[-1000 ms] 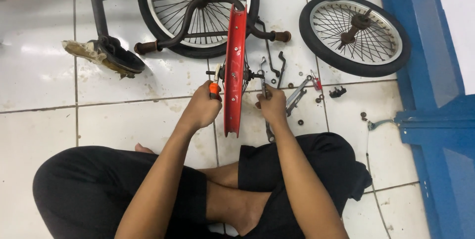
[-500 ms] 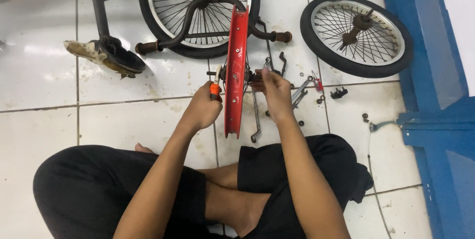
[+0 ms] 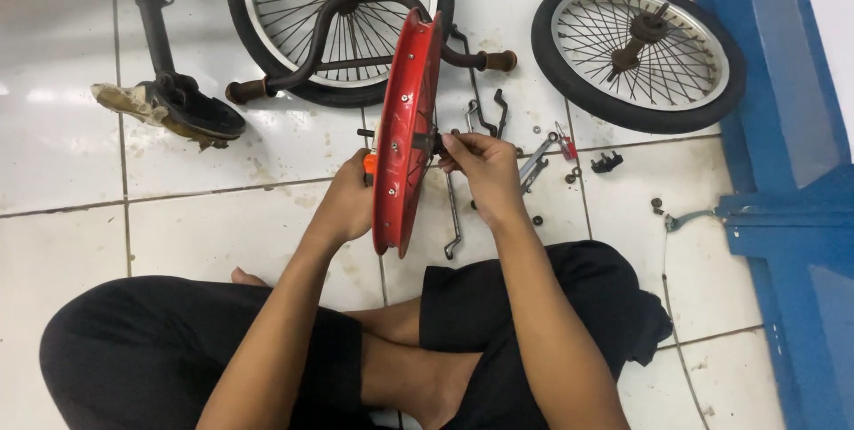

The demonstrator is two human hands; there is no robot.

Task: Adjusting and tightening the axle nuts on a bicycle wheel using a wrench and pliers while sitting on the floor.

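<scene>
Upright, the glossy red rim stands edge-on; my left hand and right hand pinch its axle ends, white tile floor open leftward.

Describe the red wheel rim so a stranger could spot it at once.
Start at the white tiled floor where a person sits cross-legged. Between the left hand and right hand stands the red rim, held on edge. Unlike the two black-tyred wheels lying behind it, it is bare and bright red.
</scene>
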